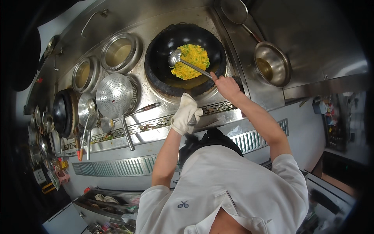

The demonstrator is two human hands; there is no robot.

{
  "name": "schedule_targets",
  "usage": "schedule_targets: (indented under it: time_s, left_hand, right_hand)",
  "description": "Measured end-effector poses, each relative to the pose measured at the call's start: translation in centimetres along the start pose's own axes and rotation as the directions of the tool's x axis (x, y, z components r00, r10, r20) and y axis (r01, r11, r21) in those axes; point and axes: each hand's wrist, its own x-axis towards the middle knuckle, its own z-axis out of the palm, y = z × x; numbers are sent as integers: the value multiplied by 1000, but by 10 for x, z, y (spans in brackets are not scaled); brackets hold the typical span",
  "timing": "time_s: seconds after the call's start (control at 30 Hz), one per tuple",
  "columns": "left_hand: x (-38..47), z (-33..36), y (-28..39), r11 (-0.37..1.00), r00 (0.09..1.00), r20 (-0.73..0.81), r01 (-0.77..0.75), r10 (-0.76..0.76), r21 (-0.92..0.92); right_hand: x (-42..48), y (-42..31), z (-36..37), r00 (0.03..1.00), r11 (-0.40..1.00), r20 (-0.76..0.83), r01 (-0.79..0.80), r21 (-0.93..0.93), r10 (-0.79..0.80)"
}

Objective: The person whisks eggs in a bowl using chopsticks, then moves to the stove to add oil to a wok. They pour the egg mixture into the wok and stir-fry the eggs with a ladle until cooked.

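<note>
A black wok sits on the steel range, holding a flat yellow egg mixture with green bits and some oil at its near side. My right hand grips the handle of a steel ladle, index finger laid along it. The ladle's bowl rests over the left part of the egg. My left hand, covered by a white glove or cloth, is closed at the wok's near rim. A rounded metal end, seemingly the wok's handle, pokes out of its grip.
Left of the wok stand two steel pots of liquid, a perforated strainer and a second wok. A steel bowl with oil and a mesh skimmer lie to the right. Food scraps litter the drain channel in front.
</note>
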Motion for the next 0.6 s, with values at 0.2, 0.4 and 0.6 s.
schedule_targets:
  time_s: [0.2, 0.4, 0.6]
  left_hand:
    - [-12, 18, 14, 894, 958, -93, 213, -269, -393]
    - [-25, 50, 40, 937, 979, -92, 143, -181, -319]
    - [-15, 37, 39, 1000, 999, 51, -18, 19, -24]
  right_hand:
    - [16, -5, 7, 995, 975, -13, -92, 202, 97]
    - [-25, 48, -45, 998, 992, -34, -47, 116, 51]
    - [-75, 107, -164, 990, 977, 136, -12, -214, 42]
